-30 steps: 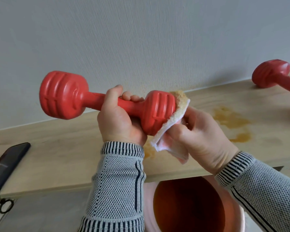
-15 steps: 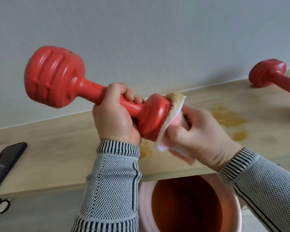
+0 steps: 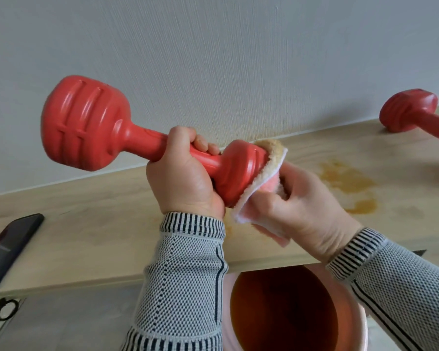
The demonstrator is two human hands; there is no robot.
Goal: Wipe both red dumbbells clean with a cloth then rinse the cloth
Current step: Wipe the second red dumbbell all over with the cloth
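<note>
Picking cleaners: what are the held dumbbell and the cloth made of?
Held dumbbell: looks like moulded plastic or vinyl coating, smooth and glossy, with sheen along its ribs. Cloth: fluffy terry or microfibre, with a white edge, stained brownish on top.

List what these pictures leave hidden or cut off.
All in the head view:
- End face of the held dumbbell: covered by the cloth.
- Right hand fingertips: behind the cloth.
- Second dumbbell: cut by the right edge.
- Phone: cut by the left edge.
- Bucket base: below the frame.
</note>
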